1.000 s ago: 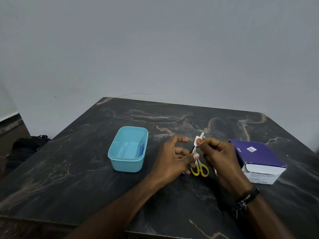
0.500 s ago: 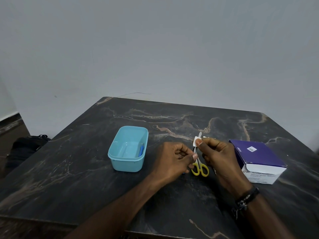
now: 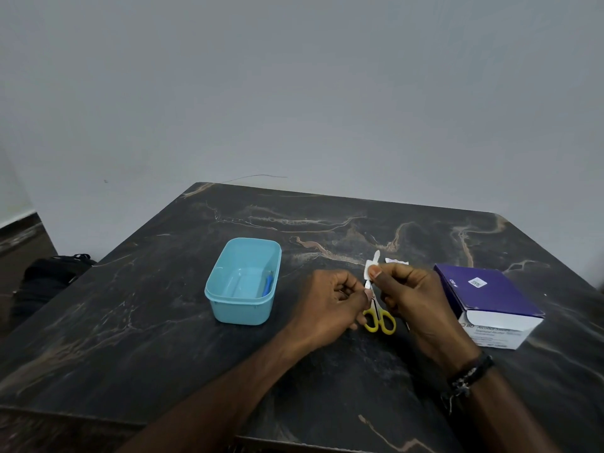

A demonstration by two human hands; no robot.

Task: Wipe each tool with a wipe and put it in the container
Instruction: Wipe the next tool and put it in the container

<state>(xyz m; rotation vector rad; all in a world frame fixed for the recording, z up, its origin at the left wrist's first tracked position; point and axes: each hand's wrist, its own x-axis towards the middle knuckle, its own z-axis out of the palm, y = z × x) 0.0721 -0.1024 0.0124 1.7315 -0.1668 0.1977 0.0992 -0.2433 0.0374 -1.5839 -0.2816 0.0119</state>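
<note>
Small scissors with yellow handles (image 3: pixel 379 319) are held upright-tilted over the dark marble table, blades pointing away. My left hand (image 3: pixel 330 302) pinches the scissors near the pivot, fingers curled. My right hand (image 3: pixel 408 295) pinches a small white wipe (image 3: pixel 370 269) folded round the blades near their tip. A light blue plastic container (image 3: pixel 243 282) stands to the left of my hands, with a blue tool (image 3: pixel 268 285) lying inside along its right wall.
A purple and white box of alcohol swabs (image 3: pixel 487 300) sits at the right of my right hand. A scrap of white wrapper (image 3: pixel 396 260) lies just beyond my right hand. A black bag (image 3: pixel 49 273) lies on the floor at the left.
My left hand's fingers, spread a second ago, have curled in and now pinch the scissors. My right hand with the wipe stays at the blades, shifted only slightly.
</note>
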